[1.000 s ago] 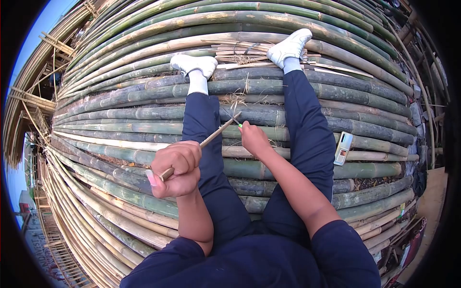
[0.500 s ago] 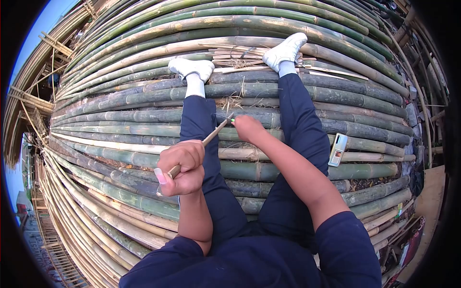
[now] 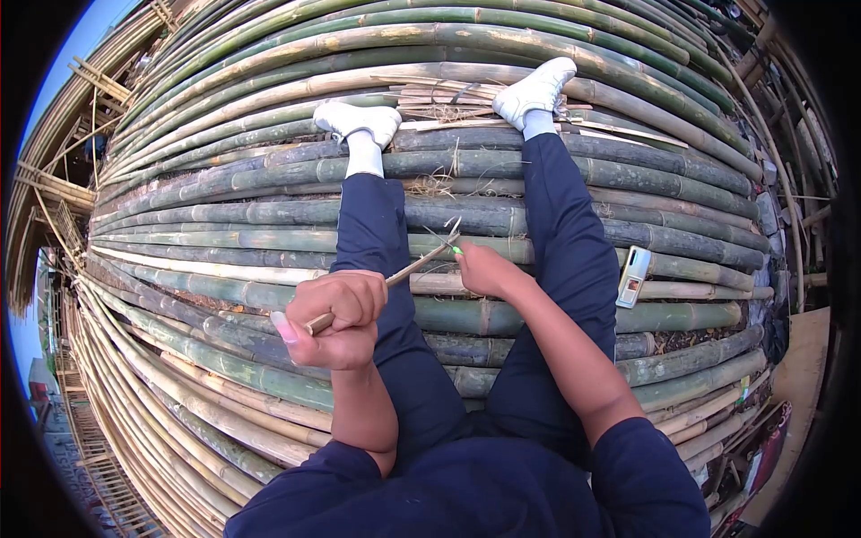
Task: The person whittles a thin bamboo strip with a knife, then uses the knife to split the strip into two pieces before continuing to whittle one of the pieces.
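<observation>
My left hand (image 3: 339, 314) is wrapped round a thin bamboo strip (image 3: 418, 267), its thumb pointing out to the left. The strip slants up and right between my legs to my other hand. Closed on a small knife (image 3: 456, 250) with a bright green handle, my right hand (image 3: 487, 271) is at the strip's far end. The thin blade crosses the strip there, and a pale shaving (image 3: 456, 226) curls up beside it. Most of the knife handle is hidden by the fingers.
I sit on a bed of long bamboo poles (image 3: 484, 318), legs stretched forward. A phone (image 3: 634, 276) lies right of my right leg. Split bamboo strips (image 3: 439, 100) lie between my white shoes, and loose shavings (image 3: 433, 184) nearer me. More bamboo stands stacked at the left (image 3: 54, 134).
My right hand and knife have moved a little right and nearer to me along the strip's far end. A shaving now curls up there. My left hand has shifted slightly left.
</observation>
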A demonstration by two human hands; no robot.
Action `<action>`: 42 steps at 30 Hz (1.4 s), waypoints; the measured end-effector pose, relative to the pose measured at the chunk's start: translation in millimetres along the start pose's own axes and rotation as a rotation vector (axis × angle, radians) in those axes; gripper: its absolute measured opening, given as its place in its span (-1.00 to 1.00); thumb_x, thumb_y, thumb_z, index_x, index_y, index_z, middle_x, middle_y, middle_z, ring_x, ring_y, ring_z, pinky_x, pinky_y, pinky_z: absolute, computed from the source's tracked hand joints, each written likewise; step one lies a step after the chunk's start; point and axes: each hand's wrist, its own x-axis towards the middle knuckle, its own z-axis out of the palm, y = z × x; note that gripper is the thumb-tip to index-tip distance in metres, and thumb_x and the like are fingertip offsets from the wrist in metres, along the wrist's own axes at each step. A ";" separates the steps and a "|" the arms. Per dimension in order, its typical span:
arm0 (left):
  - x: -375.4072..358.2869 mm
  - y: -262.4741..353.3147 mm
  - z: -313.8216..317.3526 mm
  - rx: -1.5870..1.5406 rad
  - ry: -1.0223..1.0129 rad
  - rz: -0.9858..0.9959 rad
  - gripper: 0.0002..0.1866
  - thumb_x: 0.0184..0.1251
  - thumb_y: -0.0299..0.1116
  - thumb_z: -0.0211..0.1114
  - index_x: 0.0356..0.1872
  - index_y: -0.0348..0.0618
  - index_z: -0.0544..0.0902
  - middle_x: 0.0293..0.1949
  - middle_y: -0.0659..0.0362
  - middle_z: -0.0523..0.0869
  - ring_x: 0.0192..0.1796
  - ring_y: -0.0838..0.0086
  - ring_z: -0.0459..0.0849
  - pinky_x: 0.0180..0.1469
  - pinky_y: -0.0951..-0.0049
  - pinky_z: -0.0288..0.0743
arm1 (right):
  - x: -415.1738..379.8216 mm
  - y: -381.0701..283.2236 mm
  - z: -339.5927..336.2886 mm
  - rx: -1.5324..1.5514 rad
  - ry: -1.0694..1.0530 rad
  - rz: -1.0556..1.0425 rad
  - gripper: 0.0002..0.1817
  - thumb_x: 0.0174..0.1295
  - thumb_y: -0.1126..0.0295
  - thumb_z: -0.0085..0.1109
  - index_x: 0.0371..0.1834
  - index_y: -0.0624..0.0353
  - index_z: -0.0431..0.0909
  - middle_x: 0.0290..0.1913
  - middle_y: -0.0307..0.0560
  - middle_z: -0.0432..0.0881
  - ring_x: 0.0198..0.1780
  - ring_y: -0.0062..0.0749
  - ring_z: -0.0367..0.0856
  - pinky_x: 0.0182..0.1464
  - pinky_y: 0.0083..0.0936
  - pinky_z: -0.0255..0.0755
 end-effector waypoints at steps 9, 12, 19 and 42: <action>-7.3 16.4 9.9 0.111 -0.004 -0.099 -0.17 0.48 0.47 -0.38 -0.72 -0.10 0.12 -0.77 0.28 0.17 -0.73 0.58 0.07 -0.67 0.50 -0.08 | -42.5 -37.2 0.6 0.026 -0.143 0.167 -0.69 0.47 0.33 -0.04 -0.14 0.46 0.52 -0.20 0.47 0.66 -0.08 0.36 0.64 0.03 0.08 0.46; -15.4 1.4 7.8 0.256 -0.035 -0.174 -0.16 0.44 0.52 -0.38 -0.72 -0.10 0.10 -0.74 0.28 0.18 -0.69 0.56 0.10 -0.63 0.49 -0.05 | -50.4 -27.7 18.3 0.019 -0.118 0.234 -0.69 0.46 0.33 -0.03 -0.15 0.45 0.54 -0.21 0.45 0.66 -0.08 0.35 0.64 0.03 0.07 0.45; -19.6 -13.9 -4.1 0.152 -0.061 -0.231 -0.19 0.43 0.52 -0.27 -0.65 -0.10 0.15 -0.68 0.24 0.27 -0.63 0.53 0.17 -0.58 0.49 0.01 | -51.3 -12.1 44.1 -0.064 0.060 0.249 -0.75 0.42 0.38 0.01 -0.10 0.41 0.53 -0.24 0.38 0.70 -0.11 0.25 0.70 -0.04 0.03 0.53; -27.0 -34.8 7.7 0.040 -0.183 -0.056 -0.15 0.28 0.57 -0.25 -0.72 -0.12 0.15 -0.78 0.37 0.11 -0.78 0.60 0.07 -0.74 0.55 -0.05 | -2.4 9.6 106.4 -0.323 0.152 0.235 -0.91 0.35 0.50 0.00 -0.17 0.27 0.46 -0.35 0.23 0.74 -0.24 0.07 0.79 -0.22 -0.15 0.69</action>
